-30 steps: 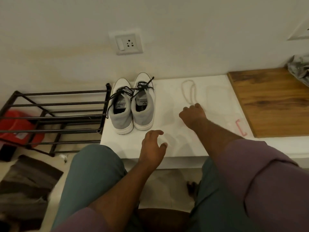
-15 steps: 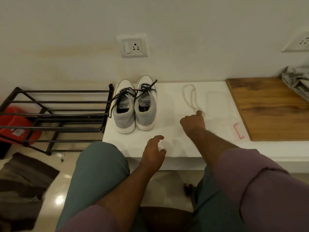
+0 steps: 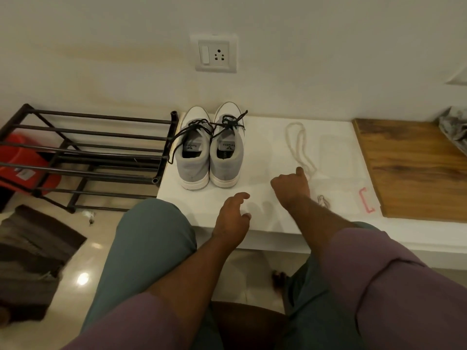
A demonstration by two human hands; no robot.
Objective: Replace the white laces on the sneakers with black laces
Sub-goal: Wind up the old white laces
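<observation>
- The insole label of the left sneaker [image 3: 193, 152] carries a small light logo mark on a pale patch; the word under it is too blurred to read.
- The insole label of the right sneaker [image 3: 226, 150] carries a short printed brand word that runs lengthwise along the patch; its letters are too small and soft to make out.
- The red tub [image 3: 24, 168], at the far left behind the black rack [image 3: 83, 147], bears a pale sticker on its side; no writing on it can be read.
- Nothing else in view bears words or numbers that can be read.
</observation>
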